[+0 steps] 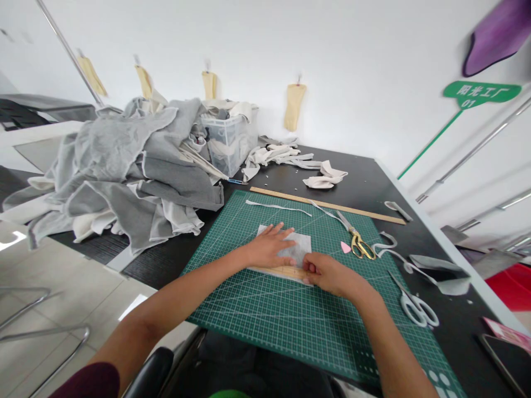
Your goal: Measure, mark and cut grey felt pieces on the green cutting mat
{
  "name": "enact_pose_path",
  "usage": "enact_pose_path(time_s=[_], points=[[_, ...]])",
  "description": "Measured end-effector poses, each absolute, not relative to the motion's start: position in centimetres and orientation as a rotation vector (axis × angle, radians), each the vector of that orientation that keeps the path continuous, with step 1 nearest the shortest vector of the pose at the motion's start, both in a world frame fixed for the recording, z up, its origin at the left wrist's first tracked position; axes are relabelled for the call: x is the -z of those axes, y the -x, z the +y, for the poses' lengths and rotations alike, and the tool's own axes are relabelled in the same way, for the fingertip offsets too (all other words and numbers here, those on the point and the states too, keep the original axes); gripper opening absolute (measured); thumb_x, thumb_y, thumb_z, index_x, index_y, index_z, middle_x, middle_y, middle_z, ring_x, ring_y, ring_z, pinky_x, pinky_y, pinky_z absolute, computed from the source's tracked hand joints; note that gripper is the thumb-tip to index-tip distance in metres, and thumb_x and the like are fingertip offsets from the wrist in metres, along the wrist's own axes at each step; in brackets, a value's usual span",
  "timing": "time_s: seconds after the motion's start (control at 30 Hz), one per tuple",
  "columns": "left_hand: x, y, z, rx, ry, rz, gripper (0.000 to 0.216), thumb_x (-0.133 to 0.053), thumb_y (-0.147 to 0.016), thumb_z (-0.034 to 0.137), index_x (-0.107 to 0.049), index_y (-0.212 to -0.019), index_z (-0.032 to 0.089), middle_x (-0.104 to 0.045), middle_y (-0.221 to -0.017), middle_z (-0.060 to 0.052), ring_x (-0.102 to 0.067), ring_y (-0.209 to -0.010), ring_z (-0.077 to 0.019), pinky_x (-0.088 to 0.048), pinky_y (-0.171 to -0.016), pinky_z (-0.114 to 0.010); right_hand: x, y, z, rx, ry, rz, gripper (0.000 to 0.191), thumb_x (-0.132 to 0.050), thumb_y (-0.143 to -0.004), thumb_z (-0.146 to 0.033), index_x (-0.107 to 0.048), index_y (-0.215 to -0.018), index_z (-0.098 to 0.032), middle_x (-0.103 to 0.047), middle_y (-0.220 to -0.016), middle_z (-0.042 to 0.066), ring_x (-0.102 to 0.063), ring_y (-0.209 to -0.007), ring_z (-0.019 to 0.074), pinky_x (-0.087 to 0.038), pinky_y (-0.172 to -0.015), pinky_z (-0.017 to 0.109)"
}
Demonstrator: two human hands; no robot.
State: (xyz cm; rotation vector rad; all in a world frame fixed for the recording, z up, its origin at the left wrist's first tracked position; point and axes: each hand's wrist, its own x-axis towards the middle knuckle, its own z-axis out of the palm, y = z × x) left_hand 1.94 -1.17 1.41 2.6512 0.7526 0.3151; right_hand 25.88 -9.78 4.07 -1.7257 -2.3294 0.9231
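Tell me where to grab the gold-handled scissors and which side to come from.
Take the gold-handled scissors by the finger loops, probably with the right hand, which is nearer, coming from the near right. They lie on the mat with the loops toward that side and the blades pointing away to the left, so this should keep fingers off the edges.

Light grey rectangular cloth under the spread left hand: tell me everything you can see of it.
The light grey rectangular cloth looks thin, with fairly straight edges. It lies flat on the green gridded cutting mat, partly hidden. The bare left hand spreads over it, a pale wooden strip lies across its near side, and the bare right hand curls at its near right corner.
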Motion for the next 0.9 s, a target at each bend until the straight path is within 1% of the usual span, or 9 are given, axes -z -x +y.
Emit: enact_pose_path(time_s=[0.07, 0.17, 0.23, 0.37, 0.43, 0.53, 0.67, 0.77, 0.9], points=[[-1.9, -1.1, -0.1, -0.362, -2.605, 0.760, 0.059, -0.053, -0.090, 0.067, -0.054, -0.140, 0.035, -0.022, -0.165, -0.001, -0.012, -0.153, -0.0353, -0.021, -0.121, -0.058, -4.1, -25.8, -9.7, -0.921, 1.740, -2.331, 0.011, -0.070, -0.076, -0.017, -0.062, -0.083, -0.021, -0.063, -0.079, -0.001, -0.055, -0.070, 0.0162, -0.036, -0.061, 0.026], [-2.7, 0.1, 1.3, -0.365, -2.580, 0.668, 0.060, -0.057, -0.091, 0.061, -0.049, -0.145, 0.036, -0.027, -0.163, 0.000, -0.011, -0.154, -0.0311, -0.020, -0.122, -0.054, -4.0, -25.9, -9.7, -0.916, 1.753, -2.333, 0.011, -0.070, -0.076, -0.016, -0.062, -0.082, -0.021, -0.063, -0.078, 0.000, -0.055, -0.069, 0.0161, -0.035, -0.061, 0.027], [-3.0, 0.4, 1.5, -0.359, -2.574, 0.633, 0.062, -0.059, -0.091, 0.059, -0.046, -0.147, 0.037, -0.028, -0.163, 0.001, -0.009, -0.155, -0.0294, -0.019, -0.123, -0.053, -3.9, -25.9, -9.7, -0.916, 1.747, -2.337, 0.011, -0.069, -0.076, -0.016, -0.063, -0.083, -0.021, -0.063, -0.078, 0.000, -0.054, -0.069, 0.0161, -0.035, -0.060, 0.027], [-2.7, -0.3, 0.6, -0.313, -2.631, 0.537, 0.063, -0.062, -0.090, 0.056, -0.044, -0.148, 0.040, -0.023, -0.164, 0.005, -0.003, -0.155, -0.0292, -0.013, -0.125, -0.052, -4.0, -25.9, -9.7, -0.915, 1.736, -2.340, 0.009, -0.069, -0.077, -0.017, -0.062, -0.082, -0.021, -0.063, -0.078, 0.000, -0.055, -0.070, 0.0162, -0.036, -0.061, 0.027], [-2.2, -0.8, 0.1, -0.242, -2.667, 0.525, 0.062, -0.058, -0.092, 0.056, -0.041, -0.149, 0.041, -0.020, -0.165, 0.007, -0.001, -0.155, -0.0287, -0.008, -0.125, -0.051, -4.0, -25.8, -9.7, -0.906, 1.734, -2.344, 0.009, -0.069, -0.077, -0.018, -0.062, -0.082, -0.021, -0.063, -0.078, 0.000, -0.055, -0.070, 0.0164, -0.036, -0.061, 0.027], [-1.6, -1.1, -0.3, -0.156, -2.706, 0.514, 0.060, -0.051, -0.095, 0.057, -0.036, -0.152, 0.041, -0.023, -0.164, 0.007, -0.006, -0.155, -0.0285, -0.003, -0.125, -0.051, -4.1, -25.7, -9.7, -0.902, 1.727, -2.349, 0.010, -0.071, -0.077, -0.019, -0.062, -0.082, -0.021, -0.063, -0.079, 0.001, -0.055, -0.070, 0.0167, -0.036, -0.061, 0.027], [-1.4, -1.2, -0.3, -0.172, -2.742, 0.515, 0.060, -0.050, -0.096, 0.057, -0.036, -0.152, 0.041, -0.024, -0.164, 0.005, -0.010, -0.154, -0.0305, -0.004, -0.125, -0.053, -4.3, -25.7, -9.6, -0.914, 1.715, -2.363, 0.008, -0.070, -0.078, -0.019, -0.063, -0.082, -0.021, -0.063, -0.078, 0.001, -0.055, -0.069, 0.0165, -0.036, -0.061, 0.027], [-1.5, -1.2, -0.2, -0.123, -2.776, 0.511, 0.062, -0.047, -0.096, 0.060, -0.033, -0.153, 0.040, -0.020, -0.165, 0.004, -0.009, -0.154, -0.0312, -0.004, -0.125, -0.054, -4.4, -25.8, -9.6, -0.939, 1.703, -2.370, 0.008, -0.069, -0.079, -0.019, -0.063, -0.083, -0.021, -0.063, -0.077, 0.001, -0.055, -0.068, 0.0164, -0.037, -0.060, 0.026], [-1.5, -1.2, -0.3, -0.079, -2.827, 0.495, 0.064, -0.038, -0.098, 0.064, -0.029, -0.155, 0.038, -0.014, -0.167, 0.003, -0.006, -0.154, -0.0321, -0.003, -0.124, -0.055, -4.4, -25.9, -9.7, -0.955, 1.683, -2.374, 0.007, -0.069, -0.080, -0.020, -0.064, -0.084, -0.021, -0.064, -0.079, 0.001, -0.056, -0.070, 0.0169, -0.038, -0.061, 0.026]])
